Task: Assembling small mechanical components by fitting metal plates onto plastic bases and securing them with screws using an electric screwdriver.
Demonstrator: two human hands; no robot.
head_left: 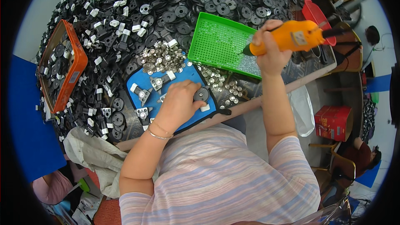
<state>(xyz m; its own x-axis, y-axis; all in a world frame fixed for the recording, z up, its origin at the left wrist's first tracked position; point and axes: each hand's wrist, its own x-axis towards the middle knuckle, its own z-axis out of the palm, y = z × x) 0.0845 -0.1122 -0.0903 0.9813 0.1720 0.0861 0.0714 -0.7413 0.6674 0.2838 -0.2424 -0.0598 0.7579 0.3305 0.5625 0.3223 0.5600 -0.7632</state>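
Note:
My right hand (273, 54) is wrapped round an orange electric screwdriver (299, 36), its tip pointing left over a green perforated tray (199, 37). Small silvery screws (248, 64) lie in the tray's right part. On a blue mat (183, 75), my left hand (177, 102) grips a black disc (201, 95) between thumb and fingers, with a white-tipped piece partly showing under it. Several black brackets with white ends (142, 94) lie on the mat, left of and beyond this hand.
A large heap of black discs (223, 7) and white-tipped brackets covers the far and left table. Small metal caps (162, 57) pile at the mat's far edge. An orange box (71, 75) stands left, a red tray (314, 14) far right. Other people sit at both sides.

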